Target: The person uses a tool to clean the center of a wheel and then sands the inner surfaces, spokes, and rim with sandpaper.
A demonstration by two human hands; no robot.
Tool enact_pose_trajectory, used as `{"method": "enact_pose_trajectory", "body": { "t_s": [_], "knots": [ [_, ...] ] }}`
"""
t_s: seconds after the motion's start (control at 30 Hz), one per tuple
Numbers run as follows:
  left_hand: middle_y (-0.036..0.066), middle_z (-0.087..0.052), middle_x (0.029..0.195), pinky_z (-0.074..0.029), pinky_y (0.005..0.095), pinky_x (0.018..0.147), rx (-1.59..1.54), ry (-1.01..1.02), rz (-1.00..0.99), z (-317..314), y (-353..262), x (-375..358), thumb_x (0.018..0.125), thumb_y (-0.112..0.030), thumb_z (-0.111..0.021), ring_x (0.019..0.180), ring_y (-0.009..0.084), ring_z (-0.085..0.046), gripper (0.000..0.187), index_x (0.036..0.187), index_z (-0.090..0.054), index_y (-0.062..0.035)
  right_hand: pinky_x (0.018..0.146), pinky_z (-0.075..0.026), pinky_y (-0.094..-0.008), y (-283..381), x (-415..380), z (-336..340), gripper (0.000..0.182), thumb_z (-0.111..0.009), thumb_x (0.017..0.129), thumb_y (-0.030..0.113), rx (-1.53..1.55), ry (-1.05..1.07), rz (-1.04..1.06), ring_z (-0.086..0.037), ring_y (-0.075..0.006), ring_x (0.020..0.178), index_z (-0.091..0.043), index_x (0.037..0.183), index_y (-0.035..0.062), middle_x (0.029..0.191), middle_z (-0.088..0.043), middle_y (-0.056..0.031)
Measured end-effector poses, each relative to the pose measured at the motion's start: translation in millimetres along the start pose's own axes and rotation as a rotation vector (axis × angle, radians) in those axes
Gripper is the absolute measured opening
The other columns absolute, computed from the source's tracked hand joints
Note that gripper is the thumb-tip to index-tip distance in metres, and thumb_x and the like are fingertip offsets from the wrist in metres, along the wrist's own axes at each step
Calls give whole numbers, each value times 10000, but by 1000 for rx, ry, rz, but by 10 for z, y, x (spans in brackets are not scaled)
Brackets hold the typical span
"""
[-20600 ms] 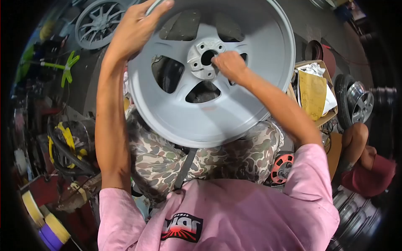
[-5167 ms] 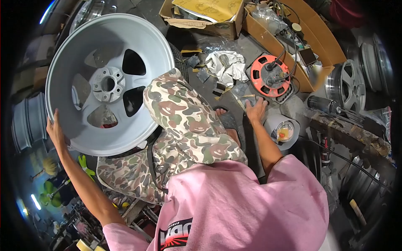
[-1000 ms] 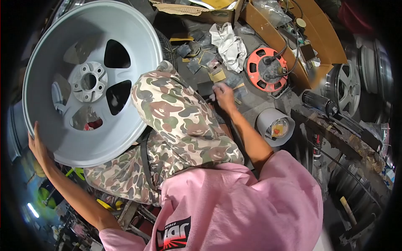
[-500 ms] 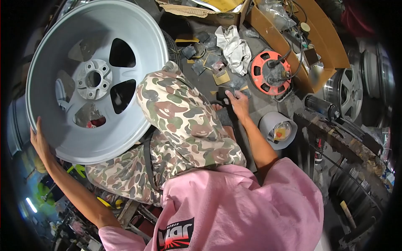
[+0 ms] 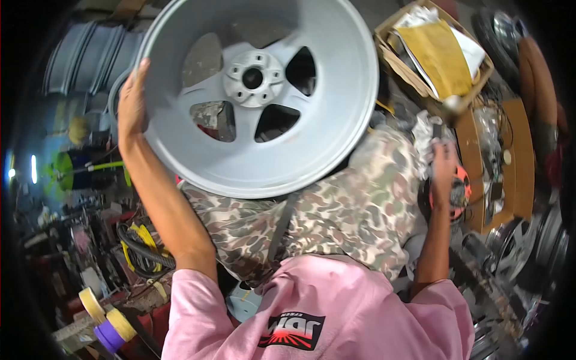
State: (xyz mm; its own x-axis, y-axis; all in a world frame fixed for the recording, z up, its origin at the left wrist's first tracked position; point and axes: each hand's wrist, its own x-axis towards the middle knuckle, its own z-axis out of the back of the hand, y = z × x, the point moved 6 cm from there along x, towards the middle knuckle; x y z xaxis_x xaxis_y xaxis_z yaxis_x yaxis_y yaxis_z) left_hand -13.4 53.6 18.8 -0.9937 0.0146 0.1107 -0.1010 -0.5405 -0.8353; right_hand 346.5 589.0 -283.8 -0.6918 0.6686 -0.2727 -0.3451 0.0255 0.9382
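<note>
A large grey wheel rim point(image 5: 254, 159) with five spokes leans against the camouflage-covered legs point(image 5: 336, 222). On its left edge rests my left hand point(image 5: 133, 102), fingers wrapped against the outer lip. To the right of the knee is my right hand point(image 5: 443, 162), blurred, with its fingers closed on a small dark pad point(image 5: 437, 129). Below and behind that hand shows an orange cable reel point(image 5: 461, 192), partly covered by the forearm. A crumpled white cloth point(image 5: 422, 133) lies just left of the right hand.
At the upper right stands a cardboard box point(image 5: 389, 45) with yellow sandpaper sheets point(image 5: 438, 57); a second open carton point(image 5: 521, 162) holds cables and bags. Another person's bare leg point(image 5: 537, 90) is at the far right. Tape rolls point(image 5: 92, 305) lie lower left; more rims point(image 5: 90, 57) stand upper left.
The view has swung left, so the rim and legs appear further right. My right hand has lifted from the floor pieces with the dark pad. My left hand sits higher on the rim's edge.
</note>
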Motion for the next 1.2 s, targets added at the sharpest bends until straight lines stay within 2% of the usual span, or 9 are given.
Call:
{"method": "enact_pose_trajectory", "body": {
  "t_s": [0.17, 0.23, 0.3, 0.37, 0.57, 0.67, 0.9, 1.13, 1.2],
  "knots": [
    [64, -630, 1246, -337, 273, 1079, -200, 74, 17, 13, -52, -186, 984, -421, -651, 1208, 133, -516, 573, 1359, -603, 10, 712, -503, -303, 2206, -266, -1634, 358, -690, 955, 238, -49, 241, 532, -627, -156, 766, -657, 1233, 16, 888, -678, -68],
    [69, -620, 1271, -311, 278, 1103, -230, 88, -32, -11, -39, -135, 992, -412, -641, 1245, 133, -494, 575, 1374, -589, 14, 766, -519, -368, 2297, -223, -2421, 362, -674, 947, 242, -260, 380, 814, -664, -295, 850, -669, 1253, 50, 964, -670, -166],
    [71, -610, 1295, -271, 288, 1131, -314, 172, -28, -75, -6, -150, 1009, -395, -619, 1291, 134, -458, 568, 1392, -569, 22, 801, -514, -456, 1967, 164, -3097, 355, -639, 955, 237, -471, 398, 770, -628, -408, 919, -657, 1283, 103, 992, -616, -223],
    [65, -612, 1290, -288, 277, 1116, -327, 176, -57, -105, -19, -174, 1020, -381, -603, 1271, 135, -472, 545, 1384, -575, 23, 806, -505, -478, 1701, 577, -3489, 348, -623, 963, 230, -525, 317, 789, -620, -415, 910, -654, 1292, 123, 1003, -602, -216],
    [70, -649, 1238, -358, 256, 1052, -258, 155, -176, -198, -219, -259, 1038, -363, -570, 1175, 125, -526, 510, 1355, -589, 35, 828, -502, -492, 1422, 776, -3879, 426, -592, 952, 156, -630, 299, 922, -598, -395, 945, -582, 1379, 150, 1066, -549, -183],
    [61, -665, 1191, -360, 260, 1047, -258, 143, -147, -224, -157, -227, 1036, -375, -568, 1145, 126, -534, 508, 1339, -601, 31, 839, -506, -457, 1173, 573, -3700, 608, -594, 879, 75, -865, 662, 1039, -589, -356, 975, -453, 1469, 110, 1051, -533, -151],
    [25, -655, 1068, -381, 252, 985, -134, 99, -116, -179, -180, -262, 1031, -393, -571, 1045, 107, -532, 502, 1312, -626, 19, 816, -516, -497, 1558, 1087, -3796, 516, -530, 898, 26, -719, 176, 972, -627, -429, 963, -496, 1413, 11, 1058, -600, -228],
    [50, -676, 1134, -391, 269, 1009, -215, 101, -152, -155, -178, -227, 1034, -398, -563, 1099, 122, -552, 508, 1316, -620, 21, 821, -498, -501, 1466, 570, -3640, 493, -529, 892, 29, -748, 703, 1040, -614, -415, 929, -522, 1384, 6, 1032, -606, -216],
    [60, -677, 1176, -390, 274, 1023, -208, 135, -146, -170, -218, -262, 1034, -387, -566, 1134, 127, -553, 504, 1325, -614, 22, 822, -499, -497, 1488, 898, -3673, 488, -533, 899, 52, -633, 439, 905, -617, -413, 934, -527, 1386, 16, 1027, -614, -209]
  ]
}}
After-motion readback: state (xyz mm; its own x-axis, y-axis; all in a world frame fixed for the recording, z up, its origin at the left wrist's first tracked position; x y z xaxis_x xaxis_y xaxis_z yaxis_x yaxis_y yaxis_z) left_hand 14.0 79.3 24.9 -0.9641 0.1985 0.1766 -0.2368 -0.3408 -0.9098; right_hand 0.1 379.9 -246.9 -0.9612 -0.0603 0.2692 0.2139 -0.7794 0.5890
